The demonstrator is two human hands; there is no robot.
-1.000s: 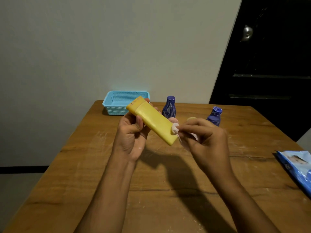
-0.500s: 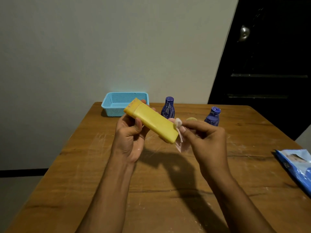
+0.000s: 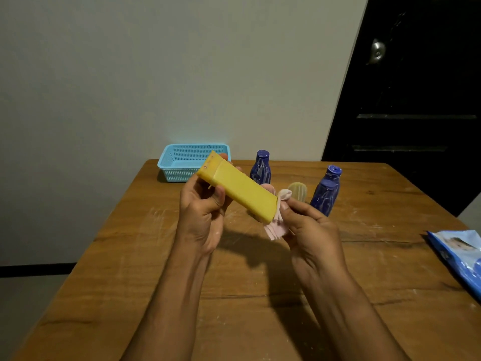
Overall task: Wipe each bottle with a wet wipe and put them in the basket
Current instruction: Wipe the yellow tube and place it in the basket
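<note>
Yellow bottle (image 3: 240, 191) in hands, blue bottles (image 3: 260, 170) behind, basket (image 3: 177, 168) beyond

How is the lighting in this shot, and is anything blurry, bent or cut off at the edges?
Head view: dim, warm light; the hands and the yellow bottle cast a dark shadow onto the wooden table. The doorway at right is nearly black. Its frame leans, showing wide-angle distortion. The blue packet is cut off by the right edge. The wet wipe looks slightly soft.

- We see a dim, warm, low-contrast picture, soft all over.
- Hard dark shadow on the table (image 3: 260, 321) under the hands; light comes from above.
- Door (image 3: 416, 87) nearly black; straight edges lean toward the frame borders.
</note>
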